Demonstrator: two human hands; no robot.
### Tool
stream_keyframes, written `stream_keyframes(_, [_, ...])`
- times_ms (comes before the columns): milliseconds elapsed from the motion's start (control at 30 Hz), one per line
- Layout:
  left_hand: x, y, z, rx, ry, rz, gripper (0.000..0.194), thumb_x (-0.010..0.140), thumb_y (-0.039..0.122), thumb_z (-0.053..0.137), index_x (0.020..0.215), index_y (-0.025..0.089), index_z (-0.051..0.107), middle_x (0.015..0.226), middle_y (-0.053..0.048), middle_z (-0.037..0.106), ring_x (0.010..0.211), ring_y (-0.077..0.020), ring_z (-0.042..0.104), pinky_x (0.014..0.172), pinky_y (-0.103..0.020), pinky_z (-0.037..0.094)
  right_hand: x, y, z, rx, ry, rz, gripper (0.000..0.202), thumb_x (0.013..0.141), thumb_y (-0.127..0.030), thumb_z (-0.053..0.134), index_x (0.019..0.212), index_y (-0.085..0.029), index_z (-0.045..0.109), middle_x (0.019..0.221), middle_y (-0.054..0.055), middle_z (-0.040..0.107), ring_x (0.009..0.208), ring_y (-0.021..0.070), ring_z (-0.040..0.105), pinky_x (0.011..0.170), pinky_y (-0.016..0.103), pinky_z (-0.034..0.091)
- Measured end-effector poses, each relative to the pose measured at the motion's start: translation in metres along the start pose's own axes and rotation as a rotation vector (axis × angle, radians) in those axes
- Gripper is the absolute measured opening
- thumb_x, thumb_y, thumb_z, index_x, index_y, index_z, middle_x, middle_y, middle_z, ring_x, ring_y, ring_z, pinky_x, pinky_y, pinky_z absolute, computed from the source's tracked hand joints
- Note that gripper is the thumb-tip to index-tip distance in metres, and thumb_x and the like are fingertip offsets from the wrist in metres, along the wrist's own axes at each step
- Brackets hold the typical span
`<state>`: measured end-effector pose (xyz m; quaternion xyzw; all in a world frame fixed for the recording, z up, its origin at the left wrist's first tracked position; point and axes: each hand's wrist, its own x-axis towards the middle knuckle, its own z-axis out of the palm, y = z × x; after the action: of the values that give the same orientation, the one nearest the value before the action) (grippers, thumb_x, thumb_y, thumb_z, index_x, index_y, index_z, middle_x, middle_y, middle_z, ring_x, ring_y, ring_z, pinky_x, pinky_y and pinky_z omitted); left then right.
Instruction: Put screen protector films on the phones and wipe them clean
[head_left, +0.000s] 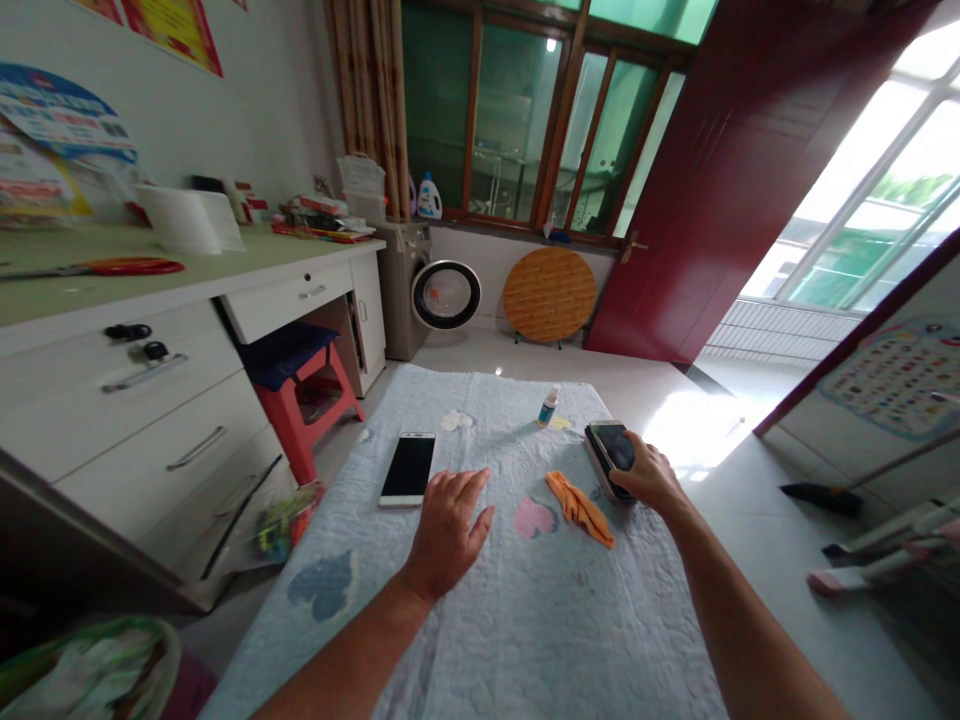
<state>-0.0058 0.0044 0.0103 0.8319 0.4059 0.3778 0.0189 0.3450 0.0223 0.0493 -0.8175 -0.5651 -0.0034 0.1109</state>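
Observation:
My right hand (652, 475) grips a dark smartphone (611, 445) at the right side of the cloth-covered table (510, 620); the phone lies on top of what looks like a stack of other phones. Over the cloth, my left hand (448, 530) is open with its fingers stretched out and nothing in it. Just beyond its fingers, to the left, a white-framed smartphone (408, 468) lies flat with its screen dark. An orange cloth (581, 510) lies crumpled between the hands. Farther back stands a small spray bottle (548, 407) with a blue label.
Left of the table are a white desk (172, 400) with scissors (135, 266) on it and a red stool (304, 400). A washing machine (405, 290) with its door open stands behind. A round wooden board (550, 295) leans on the wall near a red door (720, 180).

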Motion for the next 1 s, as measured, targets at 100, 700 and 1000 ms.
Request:
stream_keyframes(100, [0.000,-0.001,0.000,0.009,0.000,-0.005,0.041,0.090,0.023,0.050,0.131,0.018,0.049,0.116,-0.010,0.062,0.108,-0.0257,0.055,0.103,-0.049,0.035,0.001,0.003,0.002,0.017,-0.006,-0.002,0.079,0.067,-0.035,0.062,0.141,-0.018,0.042,0.114,0.015,0.061,0.098,0.0276,0.058,0.076,0.033,0.043])
stream_keyframes(700, [0.016,-0.035,-0.015,0.250,0.105,-0.241,0.041,0.086,0.027,0.054,0.127,0.017,0.052,0.126,-0.014,0.057,0.115,-0.0314,0.051,0.099,-0.048,0.038,-0.025,-0.024,-0.021,-0.009,0.175,-0.062,0.065,0.076,-0.040,0.060,0.136,-0.019,0.047,0.140,0.018,0.043,0.123,0.0366,0.044,0.095,0.046,0.038])
stream_keyframes(1000, [0.010,-0.056,-0.017,0.584,-0.202,-0.576,0.063,0.082,0.044,0.058,0.133,0.008,0.047,0.127,-0.021,0.053,0.109,-0.0365,0.054,0.090,-0.045,0.042,-0.075,-0.078,0.014,0.077,-0.083,-0.373,0.029,0.084,-0.020,0.053,0.111,-0.023,0.065,0.104,0.009,0.062,0.092,0.0220,0.055,0.081,0.030,0.038])
